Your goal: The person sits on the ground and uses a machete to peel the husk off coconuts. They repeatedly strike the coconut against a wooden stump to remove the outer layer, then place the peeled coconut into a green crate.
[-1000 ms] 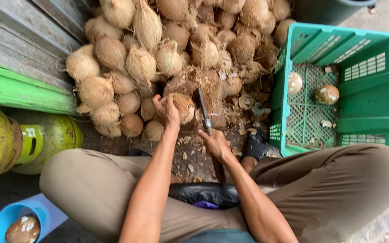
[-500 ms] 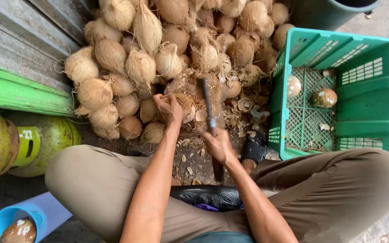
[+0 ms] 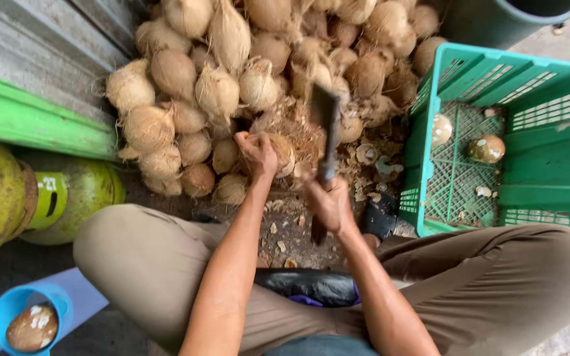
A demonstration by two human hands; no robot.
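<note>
My left hand (image 3: 254, 153) grips a husked brown coconut (image 3: 284, 150) at the front of a big heap of coconuts (image 3: 232, 79). My right hand (image 3: 329, 206) is closed around the dark handle of a cleaver (image 3: 325, 128), whose blade is raised above and just right of that coconut. Both forearms reach out over my bent knees in tan trousers.
A green plastic crate (image 3: 549, 165) at the right holds two peeled coconuts (image 3: 486, 148). Yellow-green gas cylinders (image 3: 8, 198) lie at the left beside a green board (image 3: 34, 122). A blue scoop (image 3: 24, 320) with a coconut sits lower left. Husk chips litter the ground.
The cleaver has swung up, its blade now higher over the held coconut. My left hand keeps its hold on the coconut in about the same spot.
</note>
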